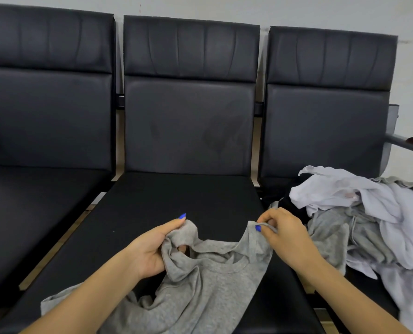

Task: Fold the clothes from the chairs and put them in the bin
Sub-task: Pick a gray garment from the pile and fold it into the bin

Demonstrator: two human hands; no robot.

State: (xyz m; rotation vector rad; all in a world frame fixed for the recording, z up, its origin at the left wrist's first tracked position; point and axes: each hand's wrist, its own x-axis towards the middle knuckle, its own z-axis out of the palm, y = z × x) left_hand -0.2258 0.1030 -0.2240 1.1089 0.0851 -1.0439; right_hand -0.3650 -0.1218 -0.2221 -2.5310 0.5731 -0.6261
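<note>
- The grey shirt [210, 280] lay across the front of the middle seat [166, 203], its neckline turned away from the person toward the backrest and its body trailing back past the bottom edge of the view, so its long axis ran front to back along the seat.
- The left hand [150, 251] had its fingers curled round a bunched shoulder of the shirt; the right hand [282, 235] pinched the other shoulder edge between thumb and fingertips.
- Judged from this, the left side was crumpled, not flat, so a fold begun now would likely come out lopsided; the hem hung off the seat front and might drag the shirt down if either grip slipped.
- On the right-hand seat the pile of clothes [359, 218], white, grey and black, sat just beside the right hand, and a stray sleeve could catch.
- No bin showed anywhere in view.
</note>
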